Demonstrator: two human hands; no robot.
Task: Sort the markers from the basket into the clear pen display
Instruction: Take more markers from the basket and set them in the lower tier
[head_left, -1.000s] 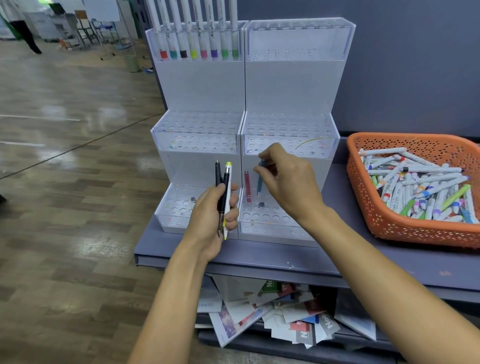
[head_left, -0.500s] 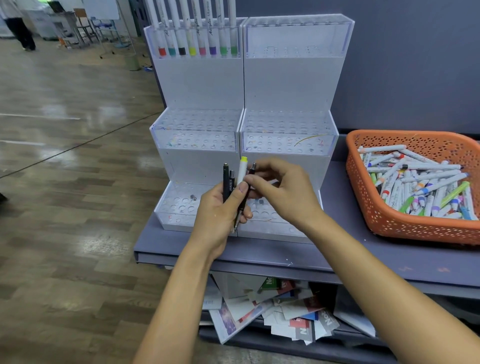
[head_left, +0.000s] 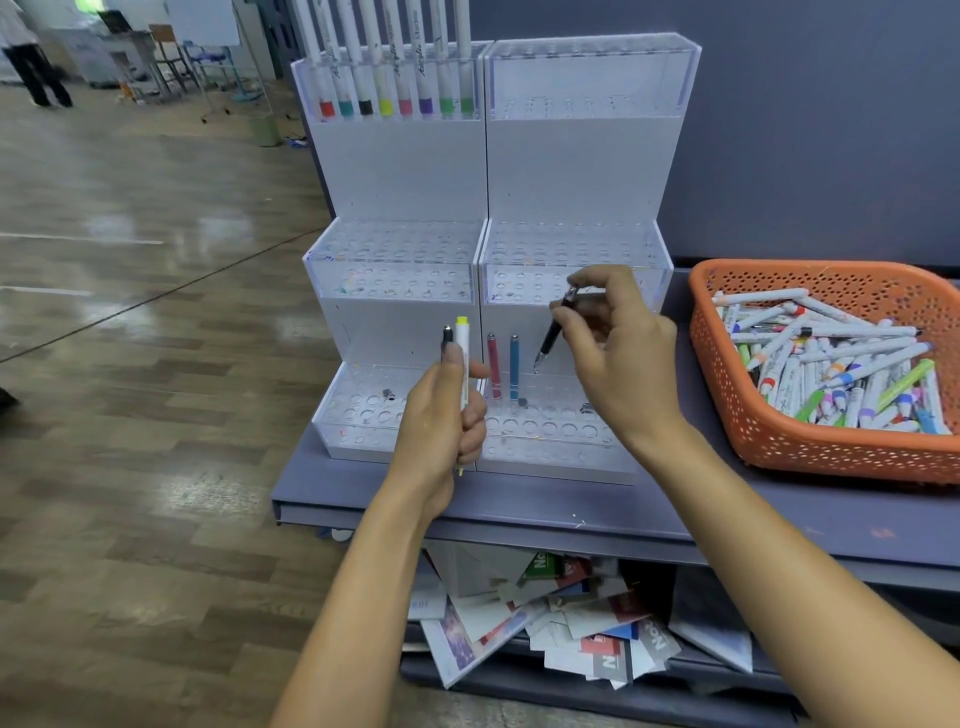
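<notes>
My right hand (head_left: 615, 353) pinches a black pen (head_left: 551, 335), tip down, just above the lowest tier of the clear pen display (head_left: 571, 249). A red pen (head_left: 493, 364) and a blue pen (head_left: 514, 364) stand in holes of that tier, left of the black pen's tip. My left hand (head_left: 441, 421) grips a yellow-capped white marker (head_left: 462, 358) and another black pen (head_left: 447, 336) upright in front of the display. The orange basket (head_left: 779, 441) at the right holds several markers (head_left: 831, 364).
Several white markers (head_left: 395, 78) with coloured bands stand in the display's top left tier. The display and basket sit on a grey table (head_left: 623, 509); papers (head_left: 545, 623) lie on the shelf beneath. A person (head_left: 31, 57) stands far back left on the wooden floor.
My right hand took a black pen from my left hand's bundle and carried it right, over the lowest tier. The blue pen it held a second ago now stands in the display.
</notes>
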